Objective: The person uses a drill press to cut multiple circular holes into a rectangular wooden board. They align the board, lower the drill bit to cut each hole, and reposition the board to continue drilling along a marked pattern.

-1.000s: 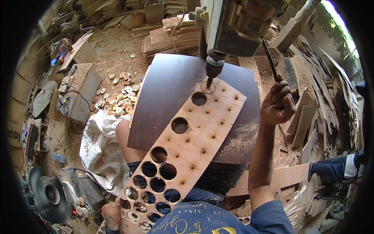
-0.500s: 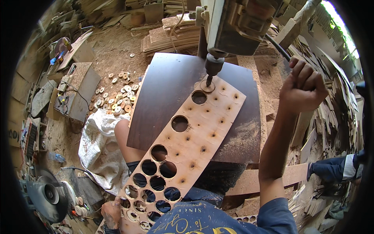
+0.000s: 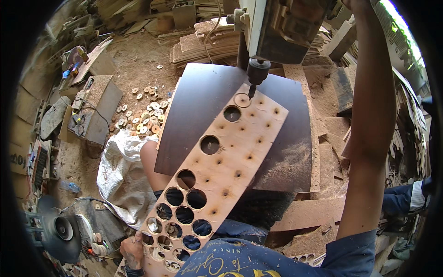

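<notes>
A long pale plywood board (image 3: 221, 171) lies aslant over a dark tabletop (image 3: 194, 106). Several round holes run through its near end and left side, and rows of small scorched marks dot the rest. My left hand (image 3: 132, 251) grips the board's near left edge, thumb on top. Over the far end hangs a drill press chuck (image 3: 258, 71) with a dark bit (image 3: 252, 91). Beside the bit tip a circular groove (image 3: 242, 100) is cut around a small centre hole. My right hand (image 3: 353, 3) is raised beside the drill press, mostly cut off by the upper edge, its fingers hidden.
Many wooden discs (image 3: 150, 115) lie on the dusty floor at the left, near a white sack (image 3: 122, 173). A fan (image 3: 60, 228) stands at the lower left. Stacked sheets (image 3: 196, 48) sit behind the table. Another person's leg (image 3: 399, 198) shows at the right.
My right arm has swung up and away, carrying the hand to the upper edge. The chuck and bit have risen, and the board has shifted slightly relative to the bit. My left hand keeps its hold.
</notes>
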{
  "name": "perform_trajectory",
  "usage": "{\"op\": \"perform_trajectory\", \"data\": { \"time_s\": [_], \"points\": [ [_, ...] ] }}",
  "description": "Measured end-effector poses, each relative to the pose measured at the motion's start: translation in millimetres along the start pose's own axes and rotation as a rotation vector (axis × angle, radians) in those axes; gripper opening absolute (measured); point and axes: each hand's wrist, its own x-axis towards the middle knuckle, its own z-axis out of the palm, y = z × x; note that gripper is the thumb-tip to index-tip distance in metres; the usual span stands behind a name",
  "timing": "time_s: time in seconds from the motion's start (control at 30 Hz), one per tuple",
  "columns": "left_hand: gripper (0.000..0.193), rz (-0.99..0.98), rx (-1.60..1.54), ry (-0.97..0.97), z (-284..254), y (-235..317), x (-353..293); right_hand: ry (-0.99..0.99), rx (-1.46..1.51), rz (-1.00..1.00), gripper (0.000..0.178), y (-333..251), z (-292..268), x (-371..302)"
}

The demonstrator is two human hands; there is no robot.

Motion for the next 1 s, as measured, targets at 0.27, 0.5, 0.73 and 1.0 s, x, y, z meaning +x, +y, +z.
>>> {"op": "perform_trajectory", "data": {
  "time_s": [0.27,0.5,0.73,1.0],
  "points": [
    [0.070,-0.019,0.000,0.006,0.3,-2.9,-1.3,0.020,-0.017,0.039,0.031,7.8,13.1,17.3],
    [0.070,-0.059,0.004,0.027,-2.1,-8.7,-6.8,0.025,-0.014,0.057,0.031,11.3,15.3,18.6],
    [0.071,-0.095,-0.014,0.051,-1.1,-11.2,-12.7,0.029,-0.012,0.059,0.031,6.0,17.5,26.4],
    [0.073,-0.023,-0.006,0.090,6.8,29.9,-0.8,0.044,-0.004,0.058,0.032,0.9,17.2,25.9]
  ]
}}
